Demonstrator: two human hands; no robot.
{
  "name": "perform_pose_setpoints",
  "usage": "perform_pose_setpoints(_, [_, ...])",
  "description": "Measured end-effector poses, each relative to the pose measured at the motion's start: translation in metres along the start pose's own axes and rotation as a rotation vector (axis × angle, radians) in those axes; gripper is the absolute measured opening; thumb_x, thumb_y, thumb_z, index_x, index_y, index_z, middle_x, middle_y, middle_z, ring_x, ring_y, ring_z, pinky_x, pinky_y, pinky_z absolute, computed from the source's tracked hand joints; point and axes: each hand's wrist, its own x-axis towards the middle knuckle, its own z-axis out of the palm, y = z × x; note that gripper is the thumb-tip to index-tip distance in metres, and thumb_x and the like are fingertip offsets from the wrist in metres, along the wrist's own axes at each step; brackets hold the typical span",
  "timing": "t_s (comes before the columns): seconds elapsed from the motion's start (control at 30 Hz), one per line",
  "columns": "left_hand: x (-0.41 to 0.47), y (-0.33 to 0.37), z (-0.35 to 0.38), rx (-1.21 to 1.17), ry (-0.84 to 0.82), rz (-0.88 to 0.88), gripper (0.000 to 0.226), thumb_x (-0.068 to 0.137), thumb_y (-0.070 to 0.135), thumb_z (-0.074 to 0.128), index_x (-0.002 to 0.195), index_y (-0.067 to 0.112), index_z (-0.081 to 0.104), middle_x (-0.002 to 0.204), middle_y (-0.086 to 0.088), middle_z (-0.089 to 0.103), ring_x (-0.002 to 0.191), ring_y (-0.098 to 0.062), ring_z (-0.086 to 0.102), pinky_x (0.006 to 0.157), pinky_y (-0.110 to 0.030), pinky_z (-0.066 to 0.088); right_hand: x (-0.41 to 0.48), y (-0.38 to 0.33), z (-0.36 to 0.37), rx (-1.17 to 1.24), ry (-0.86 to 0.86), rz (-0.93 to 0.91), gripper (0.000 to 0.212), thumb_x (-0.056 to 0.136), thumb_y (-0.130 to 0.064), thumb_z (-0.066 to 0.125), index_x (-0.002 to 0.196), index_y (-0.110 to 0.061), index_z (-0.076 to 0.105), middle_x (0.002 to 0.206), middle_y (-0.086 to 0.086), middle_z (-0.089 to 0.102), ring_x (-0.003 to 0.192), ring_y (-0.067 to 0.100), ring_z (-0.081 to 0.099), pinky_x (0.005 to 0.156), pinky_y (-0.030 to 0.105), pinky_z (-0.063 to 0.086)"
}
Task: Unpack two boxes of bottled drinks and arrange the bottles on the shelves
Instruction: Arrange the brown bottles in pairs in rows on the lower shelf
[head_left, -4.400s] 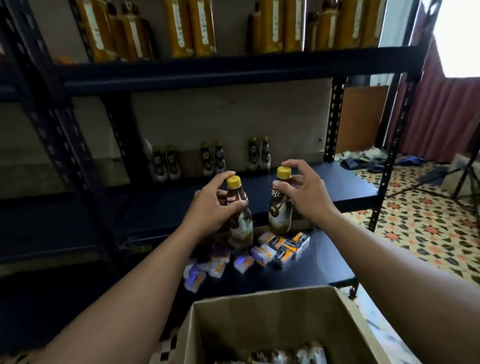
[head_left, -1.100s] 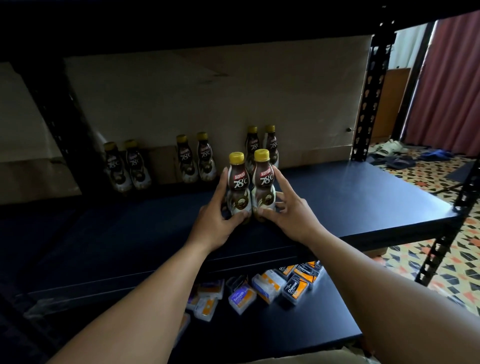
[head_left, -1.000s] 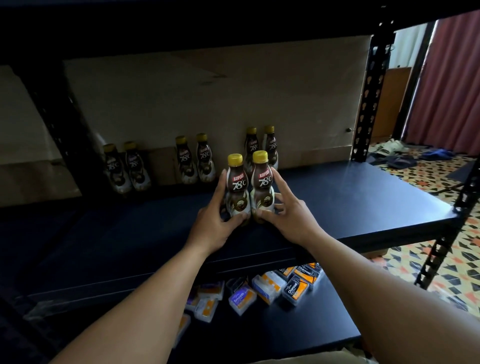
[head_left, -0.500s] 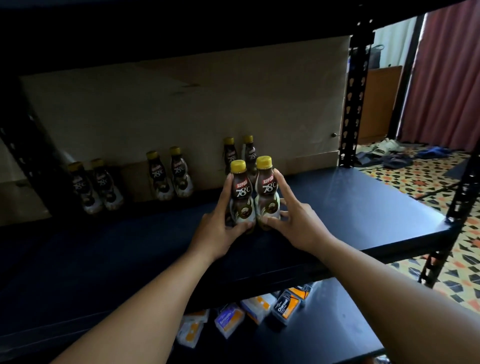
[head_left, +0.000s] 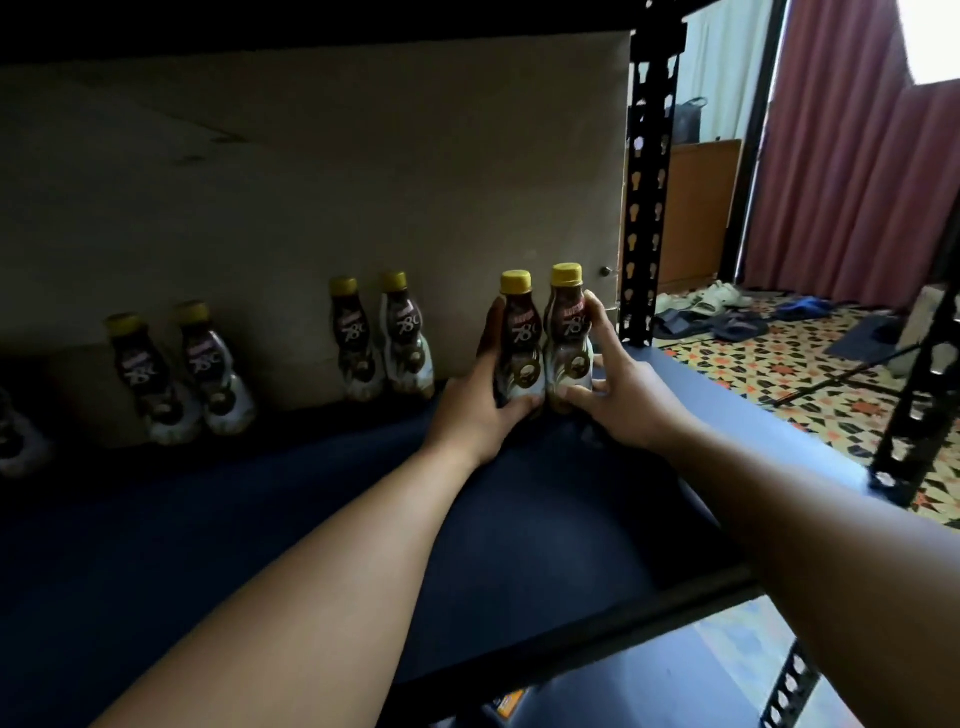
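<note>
One dark blue shelf board (head_left: 519, 545) is reached across. Near its rear right corner, the left hand (head_left: 475, 410) is curled round a brown, yellow-capped plastic bottle (head_left: 519, 343). The right hand (head_left: 623, 400) is clamped on the touching twin bottle (head_left: 569, 332). More such bottles (head_left: 382, 338) are stood in pairs along the rear edge.

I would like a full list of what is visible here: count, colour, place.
held bottles: two, brown with yellow caps, upright side by side, back right of the shelf
other bottles: five, same colours, along the back panel, leftmost cut off
shelf: one, dark blue, under the bottles
post: one, black, right of the held bottles
curtain: one, dull red, far right
slippers: several, pale and blue, on the floor
left hand: grips the left held bottle
right hand: grips the right held bottle
</note>
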Motion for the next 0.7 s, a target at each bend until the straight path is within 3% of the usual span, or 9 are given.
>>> perform_pose_setpoints(0.07, [0.016, -0.002, 0.008, 0.019, 0.002, 0.006, 0.1, 0.091, 0.043, 0.071, 0.158, 0.049, -0.003, 0.147, 0.008, 0.055, 0.127, -0.019, 0.058, 0.092, -0.02, 0.042, 0.016, 0.011, -0.001, -0.01, -0.014, 0.008, 0.113, 0.094, -0.03, 0.073, 0.141, -0.075, -0.018, 0.118, 0.01, 0.072, 0.096, 0.028, 0.073, 0.092, 0.051, 0.058])
perform_pose_setpoints(0.17, [0.036, -0.006, 0.013, 0.003, -0.009, 0.017, 0.107, 0.091, 0.045, 0.07, 0.142, 0.067, -0.022, 0.157, 0.008, 0.043, 0.135, -0.025, 0.052, 0.102, -0.034, 0.047, 0.037, 0.025, 0.001, 0.014, -0.02, 0.004, 0.113, 0.093, -0.026, 0.072, 0.14, -0.077, -0.018, 0.117, 0.016, 0.073, 0.095, 0.031, 0.074, 0.091, 0.054, 0.058])
perform_pose_setpoints(0.27, [0.052, -0.012, 0.018, -0.043, -0.003, 0.012, 0.113, 0.09, 0.034, 0.074, 0.138, 0.073, -0.021, 0.161, 0.007, 0.036, 0.143, -0.026, 0.043, 0.115, -0.042, 0.039, 0.053, 0.034, 0.003, 0.011, -0.006, 0.0, 0.111, 0.093, -0.027, 0.072, 0.142, -0.075, -0.016, 0.121, 0.014, 0.071, 0.097, 0.03, 0.074, 0.094, 0.053, 0.058])
perform_pose_setpoints(0.37, [0.064, -0.017, 0.023, -0.058, 0.037, 0.013, 0.114, 0.089, 0.029, 0.075, 0.137, 0.075, -0.017, 0.16, 0.01, 0.038, 0.141, -0.025, 0.045, 0.116, -0.039, 0.037, 0.067, 0.04, 0.006, -0.01, 0.0, 0.011, 0.11, 0.094, -0.028, 0.072, 0.143, -0.074, -0.015, 0.123, 0.012, 0.071, 0.1, 0.029, 0.072, 0.097, 0.051, 0.056])
perform_pose_setpoints(0.47, [0.072, -0.021, 0.027, -0.075, 0.064, 0.022, 0.115, 0.089, 0.026, 0.076, 0.139, 0.075, -0.016, 0.158, 0.014, 0.039, 0.139, -0.023, 0.048, 0.116, -0.044, 0.039, 0.076, 0.046, 0.01, 0.018, 0.014, 0.008, 0.111, 0.093, -0.027, 0.072, 0.142, -0.076, -0.014, 0.124, 0.008, 0.071, 0.103, 0.028, 0.072, 0.099, 0.051, 0.054])
perform_pose_setpoints(0.53, [0.076, -0.026, 0.03, -0.128, 0.039, 0.031, 0.116, 0.088, 0.022, 0.076, 0.142, 0.072, -0.013, 0.153, 0.027, 0.031, 0.142, -0.014, 0.042, 0.119, -0.042, 0.035, 0.077, 0.05, 0.012, 0.046, 0.012, 0.004, 0.111, 0.093, -0.026, 0.073, 0.14, -0.078, -0.013, 0.124, 0.003, 0.072, 0.106, 0.025, 0.071, 0.101, 0.05, 0.053])
perform_pose_setpoints(0.6, [0.078, -0.032, 0.033, -0.17, 0.019, 0.056, 0.118, 0.087, 0.019, 0.078, 0.146, 0.069, -0.01, 0.148, 0.043, 0.018, 0.144, -0.001, 0.031, 0.122, -0.037, 0.029, 0.075, 0.051, 0.012, 0.077, 0.013, 0.004, 0.114, 0.09, -0.027, 0.076, 0.139, -0.079, -0.013, 0.137, -0.004, 0.066, 0.119, 0.021, 0.067, 0.108, 0.046, 0.049])
perform_pose_setpoints(0.7, [0.08, -0.036, 0.035, -0.186, 0.018, 0.092, 0.119, 0.085, 0.013, 0.079, 0.153, 0.058, -0.008, 0.141, 0.054, 0.009, 0.132, 0.029, 0.02, 0.115, -0.012, 0.022, 0.073, 0.049, 0.011, 0.06, 0.034, 0.016, 0.118, 0.087, -0.027, 0.081, 0.146, -0.071, -0.011, 0.149, -0.006, 0.056, 0.125, 0.018, 0.063, 0.111, 0.041, 0.046])
